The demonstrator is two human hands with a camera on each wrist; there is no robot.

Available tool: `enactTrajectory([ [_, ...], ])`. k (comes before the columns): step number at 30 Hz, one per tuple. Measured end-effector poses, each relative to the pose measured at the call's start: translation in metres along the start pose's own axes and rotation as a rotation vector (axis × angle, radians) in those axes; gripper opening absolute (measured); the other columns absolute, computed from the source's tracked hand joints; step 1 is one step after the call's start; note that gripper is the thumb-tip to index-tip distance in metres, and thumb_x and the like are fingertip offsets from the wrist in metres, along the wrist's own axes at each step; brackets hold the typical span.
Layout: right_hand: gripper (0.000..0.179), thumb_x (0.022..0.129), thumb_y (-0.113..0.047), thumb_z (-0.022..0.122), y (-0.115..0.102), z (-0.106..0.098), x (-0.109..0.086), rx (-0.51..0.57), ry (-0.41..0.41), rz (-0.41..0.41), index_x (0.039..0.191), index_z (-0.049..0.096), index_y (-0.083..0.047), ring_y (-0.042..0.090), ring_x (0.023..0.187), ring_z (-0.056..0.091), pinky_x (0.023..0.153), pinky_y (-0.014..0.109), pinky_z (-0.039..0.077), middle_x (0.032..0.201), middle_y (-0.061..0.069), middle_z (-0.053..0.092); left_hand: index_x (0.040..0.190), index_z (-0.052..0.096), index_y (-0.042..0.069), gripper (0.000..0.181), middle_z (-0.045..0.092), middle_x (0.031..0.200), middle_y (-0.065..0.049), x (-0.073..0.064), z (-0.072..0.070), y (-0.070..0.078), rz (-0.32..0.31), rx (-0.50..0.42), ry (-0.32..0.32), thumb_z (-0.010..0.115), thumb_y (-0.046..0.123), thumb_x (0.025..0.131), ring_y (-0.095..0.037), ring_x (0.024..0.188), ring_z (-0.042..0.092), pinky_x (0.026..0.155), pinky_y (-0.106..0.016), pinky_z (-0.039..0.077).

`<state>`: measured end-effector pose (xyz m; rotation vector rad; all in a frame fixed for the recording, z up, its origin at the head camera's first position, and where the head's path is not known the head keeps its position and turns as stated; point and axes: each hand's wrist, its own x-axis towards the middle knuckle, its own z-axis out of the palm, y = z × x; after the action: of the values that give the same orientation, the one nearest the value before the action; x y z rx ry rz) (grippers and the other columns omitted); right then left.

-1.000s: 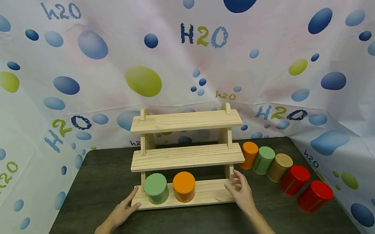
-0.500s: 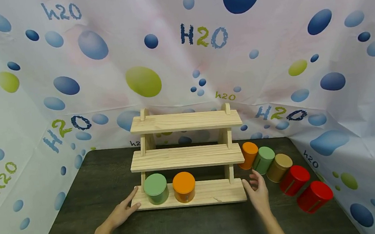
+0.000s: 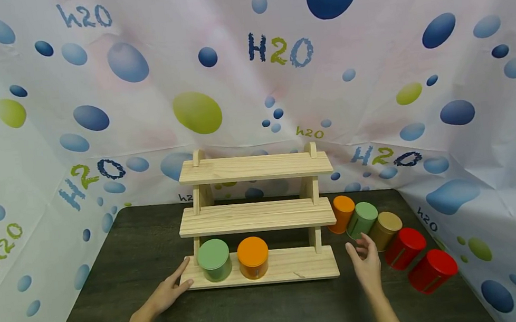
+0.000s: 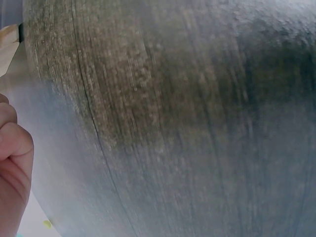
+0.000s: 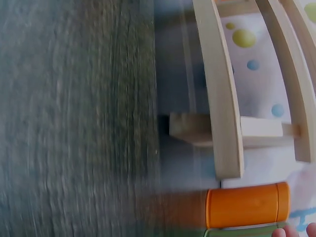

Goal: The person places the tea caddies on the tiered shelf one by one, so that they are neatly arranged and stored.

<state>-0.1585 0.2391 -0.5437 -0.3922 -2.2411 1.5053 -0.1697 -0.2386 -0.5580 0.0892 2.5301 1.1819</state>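
A three-step wooden display shelf (image 3: pixel 259 215) stands on the dark table. On its bottom step are a green canister (image 3: pixel 214 260) and, to the right, an orange canister (image 3: pixel 252 258). My left hand (image 3: pixel 167 292) touches the left end of that step with fingers and thumb spread along the board. Beyond the step's right end, my right hand (image 3: pixel 367 264) holds nothing, its fingers loosely bent just in front of a gold canister (image 3: pixel 385 230). Only fingertips (image 5: pixel 291 231) of it show in the right wrist view. The left wrist view catches part of the left hand (image 4: pixel 14 158).
Around the gold canister, a slanting row runs along the table's right side: another orange canister (image 3: pixel 342 214), another green canister (image 3: pixel 362 220), and two red canisters (image 3: pixel 405 248). A white cloth (image 3: pixel 251 103) with blue and green spots hangs behind the table (image 3: pixel 238 320).
My right hand has left the right part of the bottom step and moved rightward toward the row of canisters. The left hand and the shelf stay where they were.
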Motion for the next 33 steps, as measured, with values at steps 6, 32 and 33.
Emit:
enactTrajectory([
  [6, 0.055, 0.090, -0.023, 0.058, 0.003, -0.013, 0.006, -0.013, 0.057, 0.025, 0.135, 0.037, 0.000, 0.013, 0.095, 0.042, 0.075, 0.013, 0.032, 0.118, 0.018, 0.048, 0.147, 0.018, 0.013, 0.073, 0.019, 0.147, -0.022, -0.001, 0.000, 0.000, 0.000, 0.000, 0.003, 0.055, 0.038, 0.090, -0.017, 0.073, 0.057, 0.080, -0.049, 0.042],
  [32, 0.069, 0.082, -0.034, 0.064, 0.009, -0.092, 0.002, 0.032, 0.720, 0.231, 0.139, 0.030, -0.016, 0.018, 0.124, 0.017, 0.102, 0.030, 0.021, 0.139, 0.009, 0.023, 0.147, 0.018, 0.011, 0.072, 0.016, 0.149, -0.021, 0.000, 0.001, -0.002, 0.036, 0.013, 0.014, 0.055, 0.037, 0.090, -0.021, 0.090, 0.058, 0.089, -0.054, 0.037],
  [33, 0.072, 0.082, -0.035, 0.065, 0.012, -0.095, 0.003, 0.021, 0.709, 0.248, 0.140, 0.027, -0.016, 0.022, 0.127, 0.013, 0.105, 0.034, 0.018, 0.141, 0.010, 0.019, 0.147, 0.018, 0.011, 0.072, 0.016, 0.148, -0.021, 0.000, 0.001, -0.002, 0.038, 0.015, 0.015, 0.055, 0.037, 0.090, -0.021, 0.089, 0.058, 0.089, -0.054, 0.037],
])
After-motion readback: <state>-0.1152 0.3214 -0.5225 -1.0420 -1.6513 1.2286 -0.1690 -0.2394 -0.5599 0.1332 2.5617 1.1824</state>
